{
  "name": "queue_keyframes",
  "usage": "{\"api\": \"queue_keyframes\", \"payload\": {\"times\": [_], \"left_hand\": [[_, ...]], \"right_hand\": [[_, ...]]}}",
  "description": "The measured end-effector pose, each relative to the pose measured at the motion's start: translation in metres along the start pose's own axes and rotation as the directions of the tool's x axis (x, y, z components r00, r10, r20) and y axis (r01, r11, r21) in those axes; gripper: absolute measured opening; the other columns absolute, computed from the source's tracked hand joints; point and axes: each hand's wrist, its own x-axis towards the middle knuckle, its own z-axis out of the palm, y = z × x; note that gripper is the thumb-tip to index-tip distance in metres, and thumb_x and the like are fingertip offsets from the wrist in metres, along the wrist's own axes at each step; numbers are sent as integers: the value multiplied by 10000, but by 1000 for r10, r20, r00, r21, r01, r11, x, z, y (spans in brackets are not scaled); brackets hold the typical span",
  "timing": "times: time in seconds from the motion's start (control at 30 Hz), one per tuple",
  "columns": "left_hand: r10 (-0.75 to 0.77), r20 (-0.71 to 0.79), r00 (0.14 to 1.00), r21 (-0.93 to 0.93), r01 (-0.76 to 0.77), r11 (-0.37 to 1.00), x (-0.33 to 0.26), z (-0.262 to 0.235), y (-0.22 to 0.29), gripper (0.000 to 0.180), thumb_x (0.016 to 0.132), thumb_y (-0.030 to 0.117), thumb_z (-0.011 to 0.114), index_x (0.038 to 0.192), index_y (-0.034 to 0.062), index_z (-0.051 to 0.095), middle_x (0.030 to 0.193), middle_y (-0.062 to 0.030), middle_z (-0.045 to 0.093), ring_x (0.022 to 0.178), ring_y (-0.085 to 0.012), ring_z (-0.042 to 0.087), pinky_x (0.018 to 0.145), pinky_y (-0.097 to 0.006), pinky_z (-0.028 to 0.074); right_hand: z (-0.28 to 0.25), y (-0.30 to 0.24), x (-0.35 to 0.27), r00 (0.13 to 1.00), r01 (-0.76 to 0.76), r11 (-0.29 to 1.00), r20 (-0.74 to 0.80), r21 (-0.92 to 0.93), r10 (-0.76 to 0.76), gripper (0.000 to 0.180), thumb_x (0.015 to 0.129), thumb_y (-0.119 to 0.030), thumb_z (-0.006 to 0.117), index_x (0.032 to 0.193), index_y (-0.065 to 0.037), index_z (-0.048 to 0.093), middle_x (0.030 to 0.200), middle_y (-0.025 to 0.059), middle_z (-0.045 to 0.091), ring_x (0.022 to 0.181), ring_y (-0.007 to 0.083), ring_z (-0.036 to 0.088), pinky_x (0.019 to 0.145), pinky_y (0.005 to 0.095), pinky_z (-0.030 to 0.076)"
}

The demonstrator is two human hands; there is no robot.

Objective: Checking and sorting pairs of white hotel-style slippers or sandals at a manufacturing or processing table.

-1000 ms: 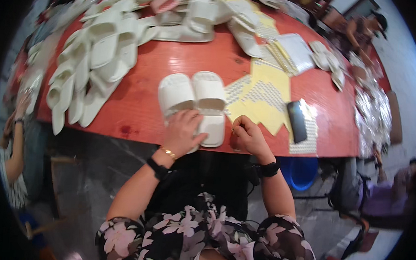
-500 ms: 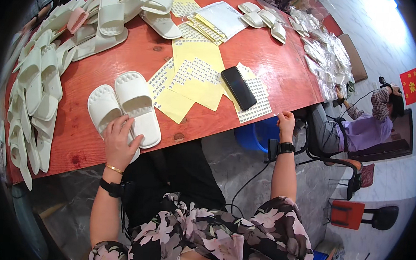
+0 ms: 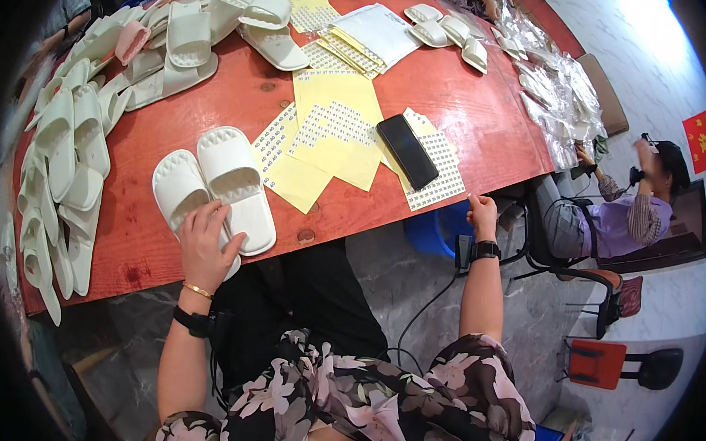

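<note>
Slippers [image 3: 227, 158], one white pair, are lying side by side at the near edge of the red wooden surface [image 3: 220, 96], straps facing away from the wearer, and the left one's heel looks like it pokes a bit past the edge. As for the hands: left hand [image 3: 204, 234] is laid over the left slipper with fingers loosely spread and the thumb out toward the right one, can't tell if it's touching that. Right hand [image 3: 482, 212] is out by the table edge, thumb and fingertips pressed together. Anything pinched in there is too small for me to tell.

Just beside that hand is a printed sticker sheet [image 3: 446, 189], with a black phone [image 3: 407, 150] lying partly over it. More yellow sticker sheets [image 3: 355, 164] overlap between the phone and the pair. Big pile of white slippers [image 3: 58, 146] down the left side, pink slipper [image 3: 131, 42] mixed in near the top. Far right corner has a heap of clear plastic-wrapped stuff [image 3: 563, 100], and there's a blue bin [image 3: 425, 233] tucked below the edge.
</note>
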Motion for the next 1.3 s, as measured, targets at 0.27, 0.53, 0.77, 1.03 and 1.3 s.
{"api": "queue_keyframes", "payload": {"times": [0.27, 0.53, 0.77, 1.03, 1.3], "left_hand": [[-10, -11, 1000, -30, 9, 1000, 0, 3, -2, 470, 759, 282, 755, 1152, 53, 633, 1239, -88, 576, 1137, -316, 497, 983, -445, 389], [-7, -18, 1000, -6, 6, 1000, -2, 2, -2, 480, 743, 287, 762, 1150, 64, 638, 1225, -78, 579, 1136, -310, 500, 969, -440, 396], [-12, -26, 1000, -22, 12, 1000, -6, 2, -7, 479, 743, 264, 759, 1155, 56, 631, 1229, -97, 581, 1133, -322, 502, 976, -439, 385], [-5, -19, 1000, -44, 4, 999, -2, 4, -4, 462, 754, 247, 753, 1151, 47, 626, 1232, -114, 579, 1133, -325, 502, 978, -441, 389], [-5, -18, 1000, -41, 4, 999, -2, 4, -3, 460, 758, 241, 750, 1154, 43, 625, 1227, -116, 581, 1127, -328, 508, 976, -439, 393]], "right_hand": [[0, 11, 5, 956, 177, 975, -212, -132, -202, 201, 863, -182, 648, 808, 2, 588, 610, 37, 551, 454, 115, 517, 388, 264, 402], [6, -9, -3, 929, -370, 894, 110, 254, 353, 267, 916, -336, 662, 784, -114, 597, 590, -24, 515, 445, 92, 480, 374, 225, 360], [12, -6, 12, 914, -377, 925, 179, 48, 363, 302, 961, -368, 608, 779, -129, 578, 588, -31, 514, 485, 93, 499, 395, 233, 362], [-13, 6, 21, 794, -510, 829, 497, 230, 351, 306, 970, -355, 602, 788, -110, 577, 644, -10, 554, 497, 98, 495, 409, 212, 382], [-16, 2, 25, 844, -451, 880, 389, 146, 368, 311, 959, -370, 620, 772, -123, 593, 641, -41, 530, 524, 87, 485, 453, 238, 372]]}}
